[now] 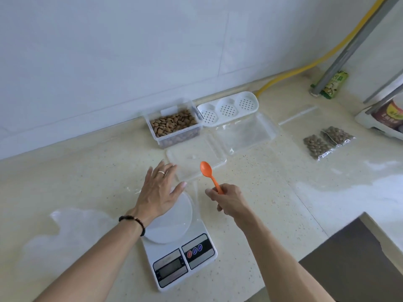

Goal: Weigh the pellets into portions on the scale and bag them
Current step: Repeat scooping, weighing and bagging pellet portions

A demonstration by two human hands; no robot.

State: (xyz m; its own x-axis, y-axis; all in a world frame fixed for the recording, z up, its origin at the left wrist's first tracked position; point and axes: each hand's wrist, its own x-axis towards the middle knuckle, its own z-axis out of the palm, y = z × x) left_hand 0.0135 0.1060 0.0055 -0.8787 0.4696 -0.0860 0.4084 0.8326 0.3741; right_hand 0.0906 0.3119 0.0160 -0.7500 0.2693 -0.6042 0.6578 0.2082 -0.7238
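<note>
Brown pellets fill one clear tub at the back of the pale speckled desk, against a white wall. Two filled bags lie well apart to the right. One white scale sits nearest. Left hand, grip wide with fingers straight, hovers over the scale's plate. Right hand, grip curled round one orange spoon, holds its bowl above a clear lid.

Brown pellets fill a clear tub; white scale sits bare; two filled bags lie right.
</note>
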